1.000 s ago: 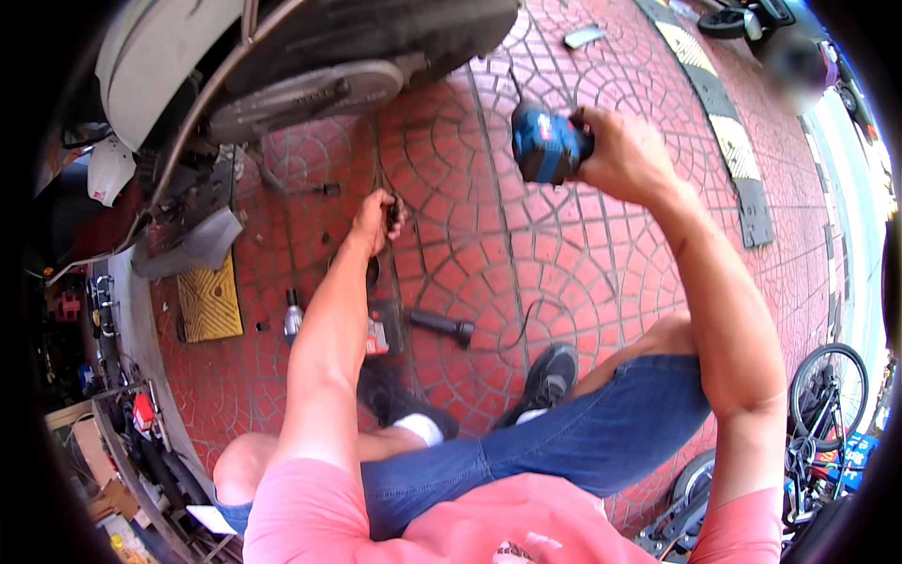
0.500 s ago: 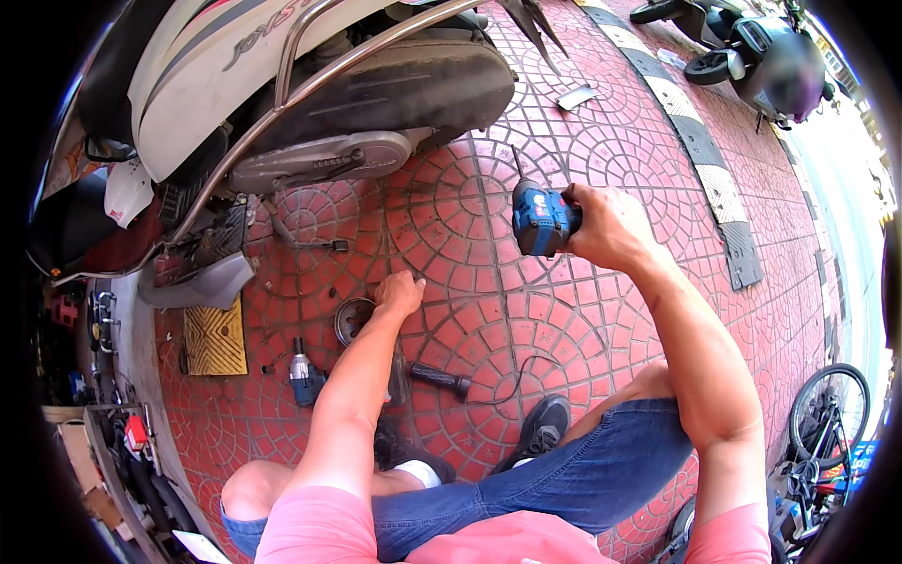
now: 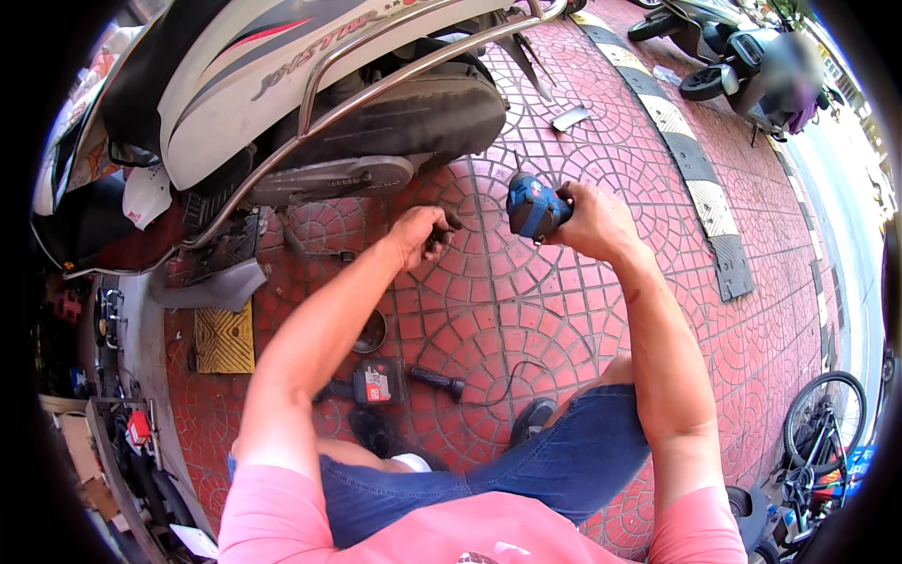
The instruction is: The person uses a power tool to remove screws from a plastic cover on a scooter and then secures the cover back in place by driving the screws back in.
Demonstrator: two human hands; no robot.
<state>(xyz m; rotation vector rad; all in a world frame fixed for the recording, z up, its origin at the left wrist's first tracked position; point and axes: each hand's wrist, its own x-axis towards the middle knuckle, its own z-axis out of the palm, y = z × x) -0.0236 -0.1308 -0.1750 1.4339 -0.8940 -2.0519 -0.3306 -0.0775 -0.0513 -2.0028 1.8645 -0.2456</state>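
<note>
My right hand (image 3: 601, 224) grips a blue and black cordless drill (image 3: 534, 209), its long thin bit pointing away from me. To its left, my left hand (image 3: 425, 237) hovers over the tiles, fingers curled and their tips dark; whatever they hold is too small to make out. Below my left forearm sits a round metal dish (image 3: 373, 331), partly hidden by the arm. Close to my feet lie a dark case with a red and white label (image 3: 379, 382) and a black flashlight-shaped tool (image 3: 436, 381) with a thin cord. Ahead stands a white and black scooter (image 3: 395, 113).
A grey body panel (image 3: 221, 287) and a yellow ramp block (image 3: 225, 338) lie at the left. A small silver plate (image 3: 569, 117) rests on the red tiles. Black and white curb ramps (image 3: 691, 150) run along the right, with a bicycle (image 3: 827, 423) at the lower right.
My left hand has left the metal dish and moved forward, closer to the drill. The drill has tilted slightly, still in my right hand. My view has shifted a little.
</note>
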